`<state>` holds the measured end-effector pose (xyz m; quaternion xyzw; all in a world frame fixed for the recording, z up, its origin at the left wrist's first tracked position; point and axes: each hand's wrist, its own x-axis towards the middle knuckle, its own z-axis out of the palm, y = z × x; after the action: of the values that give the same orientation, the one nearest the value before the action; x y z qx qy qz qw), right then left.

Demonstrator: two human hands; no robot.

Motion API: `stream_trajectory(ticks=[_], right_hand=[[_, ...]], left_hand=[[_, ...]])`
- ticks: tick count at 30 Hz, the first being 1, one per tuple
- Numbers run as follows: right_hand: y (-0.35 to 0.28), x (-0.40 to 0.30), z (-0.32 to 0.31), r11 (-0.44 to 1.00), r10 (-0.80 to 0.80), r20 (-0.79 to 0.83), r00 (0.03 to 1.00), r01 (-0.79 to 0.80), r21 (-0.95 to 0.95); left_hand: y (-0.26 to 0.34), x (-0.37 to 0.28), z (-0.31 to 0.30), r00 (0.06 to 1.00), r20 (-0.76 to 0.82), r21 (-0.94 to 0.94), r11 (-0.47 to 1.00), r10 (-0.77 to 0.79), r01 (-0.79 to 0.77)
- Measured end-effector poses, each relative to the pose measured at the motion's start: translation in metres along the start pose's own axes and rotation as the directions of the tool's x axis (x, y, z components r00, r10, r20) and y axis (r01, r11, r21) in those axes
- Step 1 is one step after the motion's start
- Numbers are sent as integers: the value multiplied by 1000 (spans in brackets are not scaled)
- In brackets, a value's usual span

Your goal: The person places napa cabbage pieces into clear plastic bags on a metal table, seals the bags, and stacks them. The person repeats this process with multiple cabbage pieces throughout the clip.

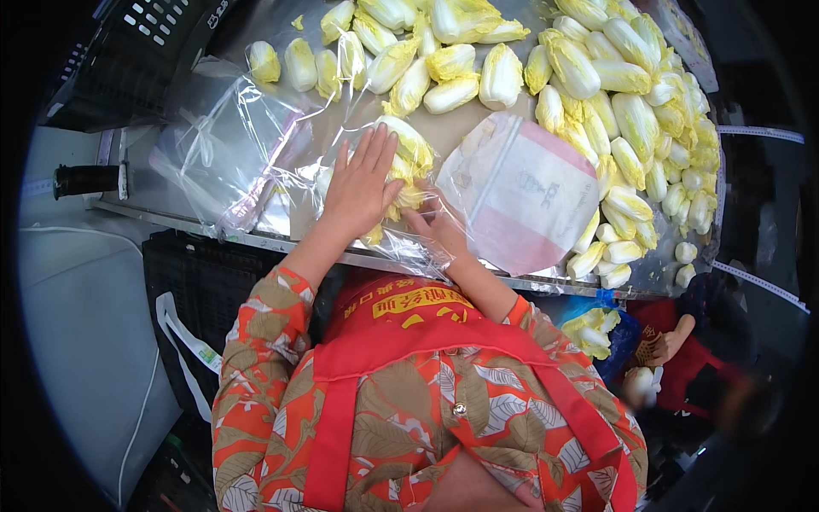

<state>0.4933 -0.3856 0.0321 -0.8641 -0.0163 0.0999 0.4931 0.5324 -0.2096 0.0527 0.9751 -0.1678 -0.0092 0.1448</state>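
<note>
Small Napa cabbages (413,144) with pale yellow leaves lie in a clear plastic bag (339,137) at the table's front. Spread flat over their left side is my left hand (361,182), pressing on the film with its thumb apart. My right hand (443,224) is at the bag's near right side, beneath clear film, with its fingertips by the leaf ends. Leaves and film partly hide those fingers, so their grip is unclear. Just right of that hand lies a pink and white printed sack (524,192).
A large heap of small Napa cabbages (630,121) covers the table's right side, with more along the back. Flat clear bags (224,147) lie at left. Black crates stand behind (121,64) and below (192,275). At right, a co-worker's hand (672,342) is near a blue bag (617,339).
</note>
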Motion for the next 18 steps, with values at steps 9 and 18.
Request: stream_trajectory(ticks=[9,18], right_hand=[[-7,-5,15,949,-308,116,944,298,100],[-12,-40,-102,984,-177,272,946,173,38]], left_hand=[[-50,28,-24,965,65,221,939,256,-264],[37,-116,-18,562,25,-756,352,-827,552]])
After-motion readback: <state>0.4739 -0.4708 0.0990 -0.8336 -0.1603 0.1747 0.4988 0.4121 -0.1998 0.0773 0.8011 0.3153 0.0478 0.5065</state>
